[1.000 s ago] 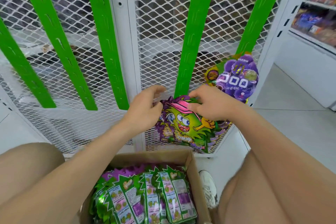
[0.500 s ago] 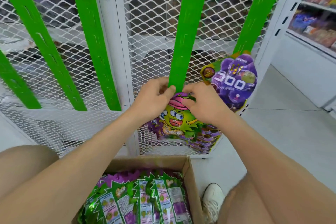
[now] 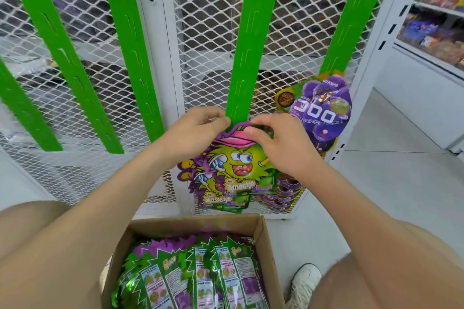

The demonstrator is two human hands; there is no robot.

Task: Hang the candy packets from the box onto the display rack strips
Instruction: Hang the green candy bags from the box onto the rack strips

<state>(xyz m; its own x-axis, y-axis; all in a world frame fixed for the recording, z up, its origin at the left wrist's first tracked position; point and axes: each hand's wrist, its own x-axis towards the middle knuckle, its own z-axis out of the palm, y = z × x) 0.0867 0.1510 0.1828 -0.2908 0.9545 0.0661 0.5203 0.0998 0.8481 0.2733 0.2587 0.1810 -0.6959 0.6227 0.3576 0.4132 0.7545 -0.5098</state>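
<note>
At nine o'clock of the green strip [image 3: 242, 63], my left hand [image 3: 198, 130] pinches the candy packet [image 3: 233, 163] top; my right hand [image 3: 278, 143] at three o'clock pinches too. Both grips have lifted it onto the strip's foot, nearly hooked.

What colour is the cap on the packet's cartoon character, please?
Pink, on the packet; head view.

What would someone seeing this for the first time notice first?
Probably the bright green plastic strips slanting down the white mesh rack. At centre, the left hand and right hand pinch a purple-and-green cartoon-monster candy packet at one strip's lower end. Below sits an open cardboard box of more packets.
</note>
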